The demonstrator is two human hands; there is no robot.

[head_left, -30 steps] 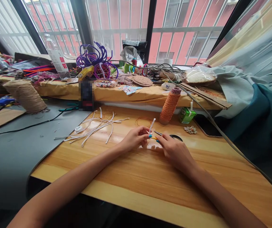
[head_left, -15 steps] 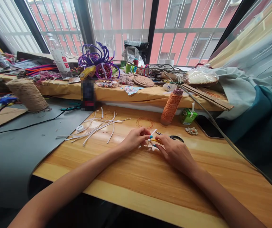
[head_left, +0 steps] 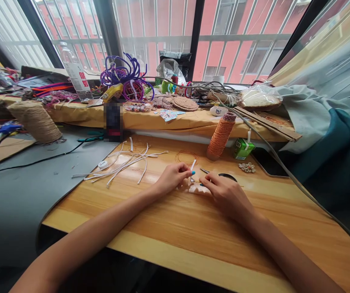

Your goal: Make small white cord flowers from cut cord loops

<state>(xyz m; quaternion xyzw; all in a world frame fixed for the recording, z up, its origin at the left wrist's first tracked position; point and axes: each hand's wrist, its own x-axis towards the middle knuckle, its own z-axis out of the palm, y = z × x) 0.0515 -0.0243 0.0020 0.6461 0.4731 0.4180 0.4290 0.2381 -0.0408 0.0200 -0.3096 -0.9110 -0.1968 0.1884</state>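
Observation:
My left hand (head_left: 174, 178) pinches a short white cord (head_left: 193, 164) whose end sticks up past the thumb. Lower down, a small white looped or knotted part shows beside the fingertips, partly hidden by them. My right hand (head_left: 229, 194) is closed in a pinch just to the right, on a thin orange thread (head_left: 197, 181) that runs across to the white cord. Scissors (head_left: 227, 176) lie behind the right hand, their tips showing and the handle partly covered. Beyond the hands rests a loose coil of orange thread (head_left: 179, 154).
Several white cords (head_left: 123, 167) lie at the left near a small white case (head_left: 103, 165). An orange thread spool (head_left: 220, 137), a green drink carton (head_left: 243, 149), a flower-like ornament (head_left: 247, 167) and a phone (head_left: 268, 162) stand or lie behind. A grey cable (head_left: 280, 162) crosses the right side.
My right hand has drawn slightly away from my left, and the thin thread now spans the gap. The white cord's end points more upright.

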